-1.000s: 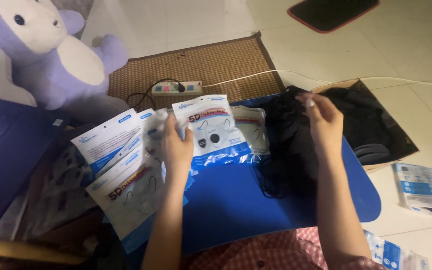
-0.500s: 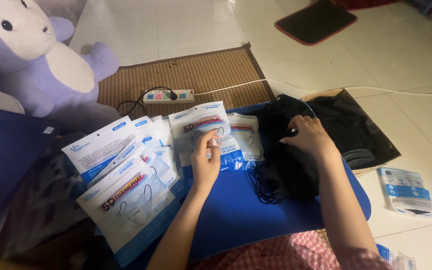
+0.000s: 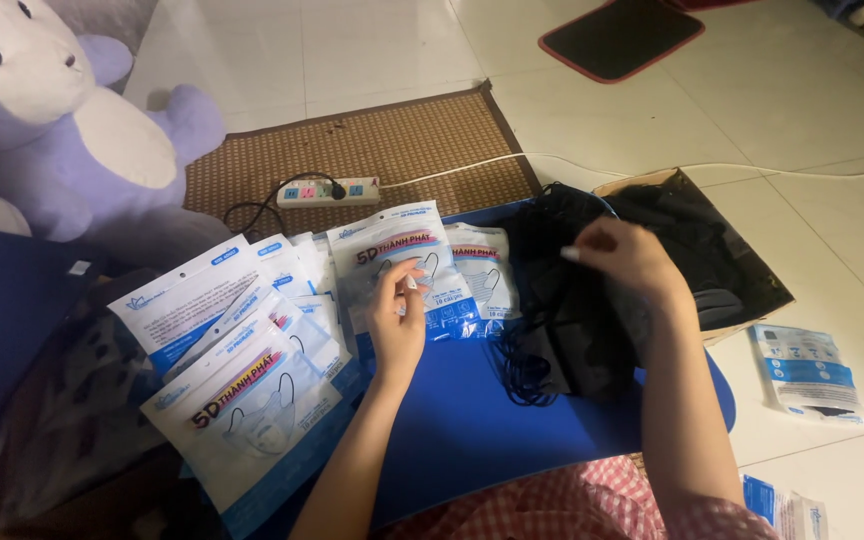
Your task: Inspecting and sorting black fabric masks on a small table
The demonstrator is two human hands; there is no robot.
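Item: flat plastic pouch (image 3: 407, 270), white and clear with blue and red print, a folded face mask dimly visible inside; judged very light, limp and slick-surfaced, likely to bend and slide if pinched at one corner, so best taken along an edge between thumb and fingers. It stands tilted on the blue board (image 3: 492, 420), at about 11 o'clock from the left hand (image 3: 397, 325), whose fingers curl partly closed around the pouch's lower right edge, thumb toward the front. Second item: pile of black masks (image 3: 562, 320), soft cloth-like pieces with thin ear loops trailing off at 7 o'clock; judged light, floppy and prone to tangling, best lifted one at a time by the body of the mask, not by a loop. The right hand (image 3: 627, 260) rests on top of this pile, fingers bent and pinched on black material; exactly how many pieces it grips cannot be told. Further stock: fanned stack of similar pouches (image 3: 242, 380) at 9 o'clock from the left hand; open box with dark lining (image 3: 722, 260) at 3 o'clock from the right hand; loose pouch (image 3: 807, 372) on the tiled floor; power strip (image 3: 330, 192) on a woven mat (image 3: 402, 145); purple plush toy (image 3: 62, 130) at 10 o'clock.
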